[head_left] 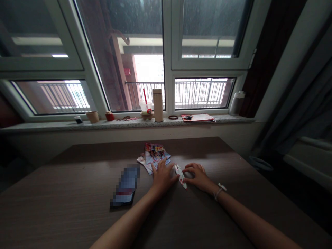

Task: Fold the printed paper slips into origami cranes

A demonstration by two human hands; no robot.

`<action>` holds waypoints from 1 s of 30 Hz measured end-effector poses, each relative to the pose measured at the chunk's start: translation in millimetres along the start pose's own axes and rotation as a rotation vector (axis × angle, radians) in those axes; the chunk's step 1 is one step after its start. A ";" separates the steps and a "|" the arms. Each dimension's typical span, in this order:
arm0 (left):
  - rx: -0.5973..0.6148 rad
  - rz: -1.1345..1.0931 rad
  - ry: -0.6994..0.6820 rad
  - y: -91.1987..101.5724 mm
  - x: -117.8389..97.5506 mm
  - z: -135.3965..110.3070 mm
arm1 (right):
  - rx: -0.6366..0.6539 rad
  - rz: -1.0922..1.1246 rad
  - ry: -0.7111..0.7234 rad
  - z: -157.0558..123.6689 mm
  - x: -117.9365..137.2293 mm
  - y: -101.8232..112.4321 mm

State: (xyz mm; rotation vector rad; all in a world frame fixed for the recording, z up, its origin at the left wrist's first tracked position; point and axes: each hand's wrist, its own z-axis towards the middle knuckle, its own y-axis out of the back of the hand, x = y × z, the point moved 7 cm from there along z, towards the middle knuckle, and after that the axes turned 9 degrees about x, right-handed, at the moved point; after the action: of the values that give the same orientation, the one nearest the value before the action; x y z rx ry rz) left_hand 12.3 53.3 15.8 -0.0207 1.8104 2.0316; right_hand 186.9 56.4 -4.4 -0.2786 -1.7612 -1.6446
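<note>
A small folded piece of printed paper (181,176) lies on the dark wooden table (64,193) between my hands. My left hand (163,175) rests flat with fingers stretched out, its thumb against the paper's left edge. My right hand (197,175) presses down with bent fingertips on the paper's right side. Just beyond my left hand lies a small stack of colourful printed sheets (153,155).
A phone (125,186) lies on the table to the left of my hands. The stone window sill (52,125) carries a tall beige flask (157,105), a drink cup with a straw (145,106), small cups, scissors and papers (198,117). A curtain hangs at right.
</note>
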 end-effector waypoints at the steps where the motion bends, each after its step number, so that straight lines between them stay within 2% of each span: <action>1: 0.010 -0.008 0.029 -1.1 3.1 1.7 | -0.001 0.006 0.001 0.4 -0.7 -0.6; 9: 0.057 -0.122 0.116 -7.7 12.0 12.7 | -0.002 0.057 0.006 2.0 -2.9 -1.4; 17: 0.013 -0.270 0.142 -5.7 15.4 15.9 | -0.010 0.117 -0.037 4.5 -8.2 -1.7; 30: -0.064 -0.405 0.143 -2.2 15.4 17.1 | -0.115 0.244 -0.022 3.5 -3.9 6.2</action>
State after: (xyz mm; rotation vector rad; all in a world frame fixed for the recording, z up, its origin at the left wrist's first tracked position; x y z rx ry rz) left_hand 3.4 74.3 12.0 -0.5201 1.6576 1.8309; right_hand 192.2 61.9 -1.7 -0.5450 -1.5811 -1.5715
